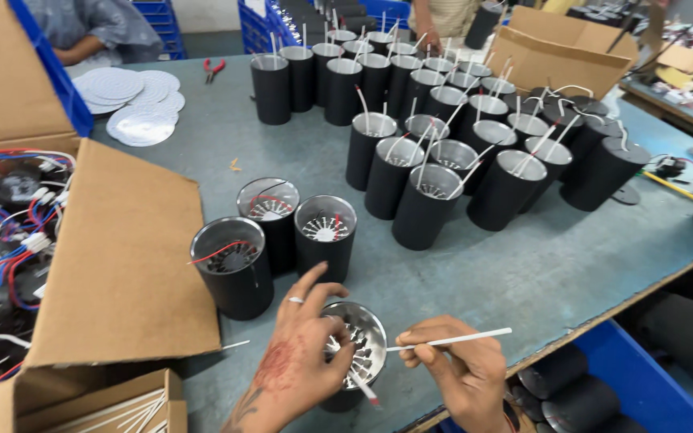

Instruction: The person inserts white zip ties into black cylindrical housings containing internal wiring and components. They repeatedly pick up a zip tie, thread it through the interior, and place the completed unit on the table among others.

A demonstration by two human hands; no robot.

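- Left hand [298, 365] grasps the black cylinder housing [354, 353] at the worktop's [523, 273] near edge.
- Right hand [463, 369] pinches a thin white sleeved wire [451, 340] beside the housing's rim.

Grey-blue worktable [539, 273] w/ worn wooden edge fills the room; blue crates [258, 24] at 12 o'clock, second bench [683, 112] at 2 o'clock.

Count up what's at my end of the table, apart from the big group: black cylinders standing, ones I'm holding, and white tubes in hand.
Black cylinders standing by the cardboard box: 3
Black cylinder held by the left hand: 1
White tube in the right hand: 1
Total: 5
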